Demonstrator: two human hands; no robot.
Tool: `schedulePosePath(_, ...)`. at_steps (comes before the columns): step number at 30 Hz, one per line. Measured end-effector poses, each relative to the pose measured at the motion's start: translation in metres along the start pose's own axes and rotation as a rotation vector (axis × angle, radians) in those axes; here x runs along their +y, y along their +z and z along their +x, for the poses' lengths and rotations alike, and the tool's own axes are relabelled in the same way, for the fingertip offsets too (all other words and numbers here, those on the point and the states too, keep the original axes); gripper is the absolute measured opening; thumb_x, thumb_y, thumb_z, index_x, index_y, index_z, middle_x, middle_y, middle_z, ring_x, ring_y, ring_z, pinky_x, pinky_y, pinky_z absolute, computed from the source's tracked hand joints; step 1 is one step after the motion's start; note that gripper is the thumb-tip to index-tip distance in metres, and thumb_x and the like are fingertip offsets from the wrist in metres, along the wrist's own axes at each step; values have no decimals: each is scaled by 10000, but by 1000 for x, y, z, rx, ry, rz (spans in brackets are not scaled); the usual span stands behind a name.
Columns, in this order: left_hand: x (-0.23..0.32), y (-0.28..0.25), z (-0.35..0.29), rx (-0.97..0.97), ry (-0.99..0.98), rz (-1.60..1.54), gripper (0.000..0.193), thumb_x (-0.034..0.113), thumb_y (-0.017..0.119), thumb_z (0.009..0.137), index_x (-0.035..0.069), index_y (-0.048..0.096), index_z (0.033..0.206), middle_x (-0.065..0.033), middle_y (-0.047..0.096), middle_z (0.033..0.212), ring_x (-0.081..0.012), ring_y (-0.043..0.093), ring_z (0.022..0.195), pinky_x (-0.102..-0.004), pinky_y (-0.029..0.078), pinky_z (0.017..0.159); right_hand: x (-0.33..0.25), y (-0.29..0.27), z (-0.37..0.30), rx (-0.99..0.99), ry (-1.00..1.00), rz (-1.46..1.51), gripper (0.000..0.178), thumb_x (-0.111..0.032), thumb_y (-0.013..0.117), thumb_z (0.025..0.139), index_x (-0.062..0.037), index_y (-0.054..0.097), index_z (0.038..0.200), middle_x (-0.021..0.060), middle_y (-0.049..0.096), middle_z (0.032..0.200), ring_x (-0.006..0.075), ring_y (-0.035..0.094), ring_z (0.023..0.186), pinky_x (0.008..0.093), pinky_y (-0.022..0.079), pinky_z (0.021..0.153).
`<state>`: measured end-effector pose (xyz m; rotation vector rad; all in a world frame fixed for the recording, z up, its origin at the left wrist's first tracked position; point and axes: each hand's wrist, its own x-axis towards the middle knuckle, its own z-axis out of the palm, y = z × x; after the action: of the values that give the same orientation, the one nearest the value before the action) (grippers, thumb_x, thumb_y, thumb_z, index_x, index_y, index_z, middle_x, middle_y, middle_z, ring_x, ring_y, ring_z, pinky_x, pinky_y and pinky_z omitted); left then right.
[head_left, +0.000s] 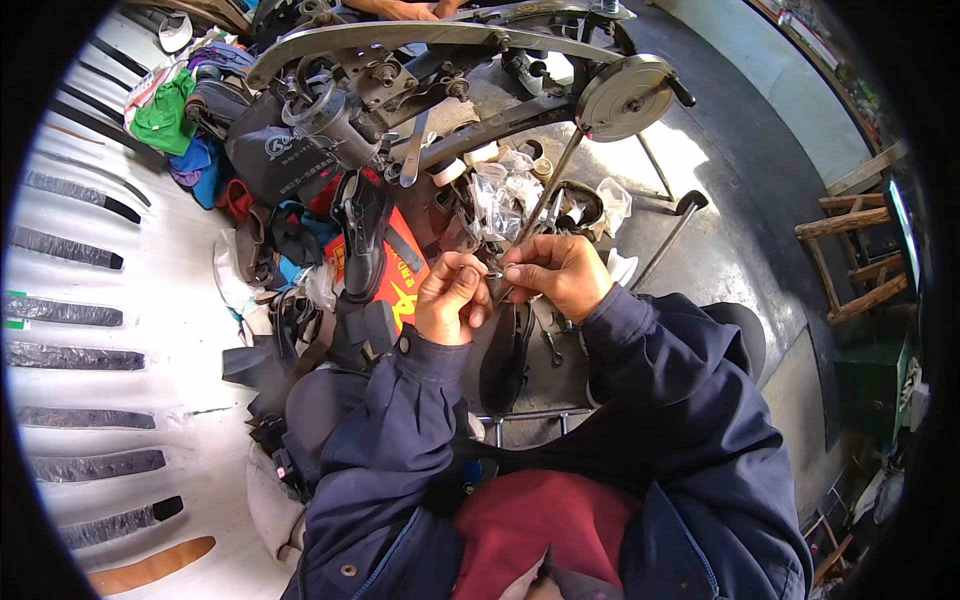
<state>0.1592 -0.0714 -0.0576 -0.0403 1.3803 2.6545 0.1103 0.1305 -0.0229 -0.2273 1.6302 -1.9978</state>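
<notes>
My left hand (452,297) and my right hand (556,273) meet at the middle of the view, fingertips pinched together on a small metal piece (496,270) too small to identify. A dark shoe (503,358) lies just below both hands, sole edge up, over my lap. Both forearms are in dark blue sleeves. Straight ahead stands a hand-cranked shoe-stitching machine (400,70) with a round metal handwheel (628,95) on its right end.
A black boot (362,240) stands upright left of my hands, beside an orange cloth (400,275). Bags, straps and green cloth (165,110) are piled at the left. Clear plastic bags (505,195) lie ahead. A wooden stool (855,255) stands at the right. Another person's hands show at the top edge.
</notes>
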Motion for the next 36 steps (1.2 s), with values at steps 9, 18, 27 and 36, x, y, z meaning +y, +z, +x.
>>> schedulePosePath(9, 12, -3, 3, -202, -15, -42, 118, 187, 642, 1023, 71, 624, 1040, -74, 640, 769, -153, 582, 562, -264, 457, 507, -8, -9, 0, -106, 205, 215, 157, -114, 738, 953, 21, 692, 1019, 86, 725, 904, 177, 739, 769, 295, 625, 723)
schedulePosePath(18, 31, 12, -5, -206, 114, 516, 95, 98, 657, 1005, 5, 660, 983, -71, 662, 852, -155, 637, 651, -268, 536, 614, -6, -14, 2, -178, 230, 222, 139, -125, 747, 945, -14, 670, 972, 82, 724, 891, 214, 757, 828, 328, 636, 784)
schedulePosePath(27, 29, 14, -7, -222, 15, 272, 146, 150, 606, 1040, 8, 605, 1004, -142, 710, 903, -271, 737, 734, -357, 619, 688, -2, -12, 1, -150, 109, 354, 87, -53, 733, 934, -5, 669, 967, 99, 727, 899, 220, 733, 801, 347, 613, 782)
schedulePosePath(36, 30, 17, -6, -259, 29, 240, 149, 141, 606, 1035, -1, 590, 993, -155, 706, 902, -302, 745, 746, -402, 635, 711, -4, -11, 0, -148, 66, 305, 95, -55, 739, 935, -9, 661, 963, 92, 723, 884, 171, 700, 765, 289, 571, 735)
